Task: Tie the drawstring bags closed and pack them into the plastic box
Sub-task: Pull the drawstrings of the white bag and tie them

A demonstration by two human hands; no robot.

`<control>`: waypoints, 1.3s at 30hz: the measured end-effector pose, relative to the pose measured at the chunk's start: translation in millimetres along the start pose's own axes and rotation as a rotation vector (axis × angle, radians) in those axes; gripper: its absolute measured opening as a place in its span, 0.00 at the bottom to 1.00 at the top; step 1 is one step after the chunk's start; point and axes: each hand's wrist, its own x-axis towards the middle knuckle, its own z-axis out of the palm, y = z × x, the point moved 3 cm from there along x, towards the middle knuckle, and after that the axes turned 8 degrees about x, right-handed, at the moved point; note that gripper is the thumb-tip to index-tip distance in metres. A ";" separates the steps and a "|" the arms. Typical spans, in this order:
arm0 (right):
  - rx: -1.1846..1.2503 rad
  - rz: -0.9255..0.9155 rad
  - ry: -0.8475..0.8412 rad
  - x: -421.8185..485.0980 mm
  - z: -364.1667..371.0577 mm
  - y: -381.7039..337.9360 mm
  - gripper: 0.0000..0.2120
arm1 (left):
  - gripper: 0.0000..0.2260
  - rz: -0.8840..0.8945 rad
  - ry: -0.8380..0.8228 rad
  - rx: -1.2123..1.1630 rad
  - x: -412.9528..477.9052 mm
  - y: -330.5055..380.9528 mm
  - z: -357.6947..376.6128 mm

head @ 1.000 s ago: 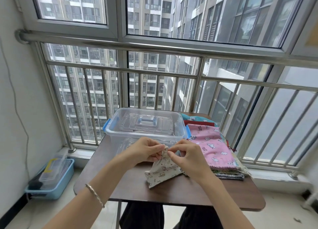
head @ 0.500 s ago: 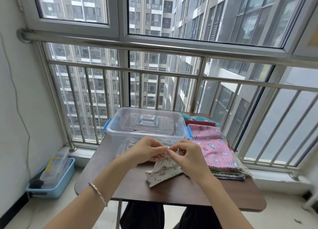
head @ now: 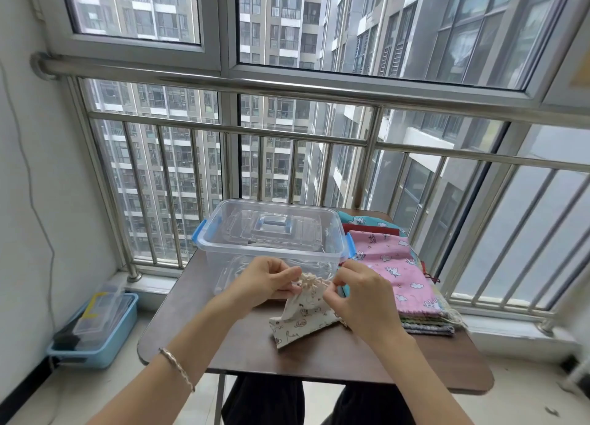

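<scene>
Cream bag [head: 303, 317] is set on the table [head: 319, 357], just in front of the plastic box [head: 220, 266]. Its base is spread on the wood and its neck is pulled up into a tight ruffle [head: 309, 280].

Grip:
- Left hand [head: 265, 281] is clamped on the ruffle from the left, thumb and fingertips pinched on cloth.
- Right hand [head: 360, 297] is pinched in at the ruffle's right side. Whether cord or cloth is held cannot be told, as the cord is too thin to resolve.

Handling, as judged:
- Thin printed cotton, very light, fully limp, nothing fragile. It looks empty or near empty.
- No shape is held by the body, so it is expected to sag wherever it is unsupported. Little is gained by gripping the body for tying, since the cloth would just bunch and slide.
- The ruffle is the 1 firm spot, because the stacked folds resist a pinch. 1 hand is best kept there as anchor while the cord ends are worked by the other.
- Cord is likely to creep back through its channel if tension is dropped before the knot is set.

Packing:
- The bag can be lifted by the tied neck, as the weight is negligible.
- The box is open on top, with clear walls and blue latches [head: 199, 233].
- A stack of flat bags [head: 396, 274], pink on top, is lying just right of the box with mouths not gathered.
</scene>
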 end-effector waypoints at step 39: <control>0.713 0.179 0.084 141.2 -90.4 -10.2 0.10 | 0.18 0.019 -0.407 -0.099 -16.7 87.1 -21.1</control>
